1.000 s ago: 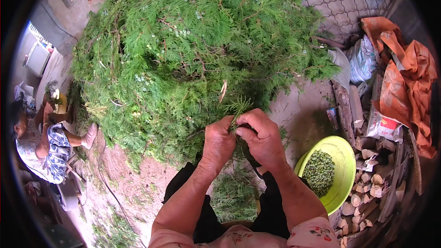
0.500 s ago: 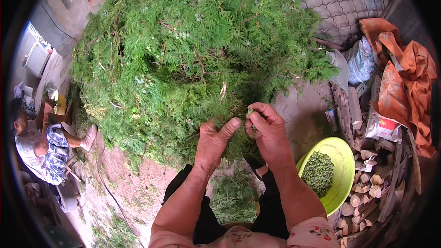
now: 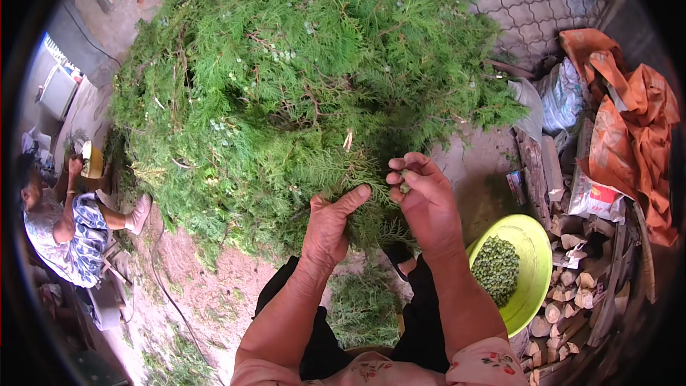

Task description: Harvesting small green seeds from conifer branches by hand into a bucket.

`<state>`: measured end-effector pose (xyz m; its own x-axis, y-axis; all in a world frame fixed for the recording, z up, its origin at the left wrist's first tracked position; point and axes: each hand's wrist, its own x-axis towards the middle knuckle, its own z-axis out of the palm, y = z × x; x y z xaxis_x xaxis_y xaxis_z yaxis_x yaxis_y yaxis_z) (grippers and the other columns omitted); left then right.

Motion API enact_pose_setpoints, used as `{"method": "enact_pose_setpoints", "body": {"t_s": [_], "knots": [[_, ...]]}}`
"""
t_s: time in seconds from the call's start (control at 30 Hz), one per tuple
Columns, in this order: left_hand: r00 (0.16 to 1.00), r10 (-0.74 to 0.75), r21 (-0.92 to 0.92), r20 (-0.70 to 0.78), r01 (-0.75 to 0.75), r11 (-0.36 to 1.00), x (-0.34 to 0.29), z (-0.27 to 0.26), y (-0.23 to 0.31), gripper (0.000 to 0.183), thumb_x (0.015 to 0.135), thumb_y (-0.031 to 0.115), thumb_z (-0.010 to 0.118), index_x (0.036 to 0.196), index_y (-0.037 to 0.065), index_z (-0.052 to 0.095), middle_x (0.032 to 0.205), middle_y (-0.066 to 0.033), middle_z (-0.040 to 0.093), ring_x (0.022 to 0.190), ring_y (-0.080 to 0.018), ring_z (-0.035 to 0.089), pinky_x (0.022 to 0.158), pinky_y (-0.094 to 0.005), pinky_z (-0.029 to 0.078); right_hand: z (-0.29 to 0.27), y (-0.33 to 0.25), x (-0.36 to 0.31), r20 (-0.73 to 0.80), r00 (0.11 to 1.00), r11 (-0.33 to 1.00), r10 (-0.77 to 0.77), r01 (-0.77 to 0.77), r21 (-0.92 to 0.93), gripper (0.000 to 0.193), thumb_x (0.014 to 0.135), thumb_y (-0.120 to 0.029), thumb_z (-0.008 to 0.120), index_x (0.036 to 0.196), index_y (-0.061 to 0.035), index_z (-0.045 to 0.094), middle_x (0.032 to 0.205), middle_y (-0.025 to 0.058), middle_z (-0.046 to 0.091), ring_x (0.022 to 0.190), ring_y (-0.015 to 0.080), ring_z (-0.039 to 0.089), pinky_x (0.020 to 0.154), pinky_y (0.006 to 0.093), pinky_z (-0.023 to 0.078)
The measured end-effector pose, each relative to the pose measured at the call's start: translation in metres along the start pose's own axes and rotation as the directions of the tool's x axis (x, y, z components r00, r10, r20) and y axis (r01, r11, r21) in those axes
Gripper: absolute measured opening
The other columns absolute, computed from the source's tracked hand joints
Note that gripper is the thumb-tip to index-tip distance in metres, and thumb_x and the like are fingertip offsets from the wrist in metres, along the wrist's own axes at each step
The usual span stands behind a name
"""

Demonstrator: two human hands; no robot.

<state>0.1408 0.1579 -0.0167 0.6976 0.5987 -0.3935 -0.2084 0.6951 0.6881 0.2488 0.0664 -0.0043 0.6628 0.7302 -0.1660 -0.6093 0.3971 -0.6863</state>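
Note:
My left hand is closed with its thumb pressed on a leafy green conifer sprig, which fans out between my hands. Just right of the sprig, my right hand curls its fingers round a few small green cones; how many is partly hidden by the fingers. Beyond both hands rises a big heap of cut conifer branches, dotted with pale green cones. To the right of my right forearm stands a yellow-green basin, partly filled with picked green cones.
Split firewood is stacked beside the basin, below sacks and an orange cloth. More sprigs lie between my legs. At the far left another person sits near a yellow container. A dark cable crosses the floor.
My right hand has drawn slightly right, away from my left, with the green cones in its fingers. The sprig by my left thumb shows more. The other person's hands have shifted a little.

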Motion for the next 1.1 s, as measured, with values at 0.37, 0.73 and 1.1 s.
{"method": "enact_pose_setpoints", "body": {"t_s": [0.37, 0.73, 1.1], "knots": [[0.995, -0.011, -0.134, 0.097, 0.024, 0.991, 0.003, -0.003, -0.002, 0.033, 0.078, 0.010, 0.065, 0.107, 0.003, 0.054, 0.099, -0.0080, 0.060, 0.094, -0.0193, 0.055, 0.083, -0.0330, 0.045, 0.003, 0.008, -0.002, 0.255, 0.965, 0.631, 0.061, 0.160, -0.759, 0.028, 0.072, -0.007, 0.067, 0.098, -0.0017, 0.059, 0.070, 0.0010, 0.055, 0.062, 0.0067, 0.046, 0.057, 0.0235, 0.042], [0.975, 0.105, -0.027, 0.196, -0.102, 0.994, 0.002, -0.002, -0.022, 0.045, 0.074, 0.018, 0.069, 0.112, 0.001, 0.049, 0.104, -0.0082, 0.056, 0.099, -0.0208, 0.052, 0.091, -0.0333, 0.039, 0.000, 0.032, -0.005, 0.467, 0.811, 0.076, -0.354, 0.522, -0.849, 0.009, 0.071, -0.003, 0.059, 0.078, -0.0004, 0.054, 0.068, 0.0132, 0.049, 0.060, 0.0290, 0.052, 0.054, 0.0335, 0.042], [0.991, 0.066, -0.219, 0.114, -0.040, 0.975, 0.011, -0.009, 0.001, 0.040, 0.079, 0.010, 0.052, 0.116, -0.004, 0.048, 0.107, -0.0166, 0.058, 0.101, -0.0246, 0.055, 0.092, -0.0366, 0.040, 0.018, 0.017, -0.021, 0.077, 0.966, 0.719, -0.246, 0.236, -0.654, 0.013, 0.080, -0.003, 0.058, 0.093, -0.0005, 0.060, 0.074, 0.0016, 0.055, 0.055, 0.0066, 0.046, 0.050, 0.0200, 0.039]]}}
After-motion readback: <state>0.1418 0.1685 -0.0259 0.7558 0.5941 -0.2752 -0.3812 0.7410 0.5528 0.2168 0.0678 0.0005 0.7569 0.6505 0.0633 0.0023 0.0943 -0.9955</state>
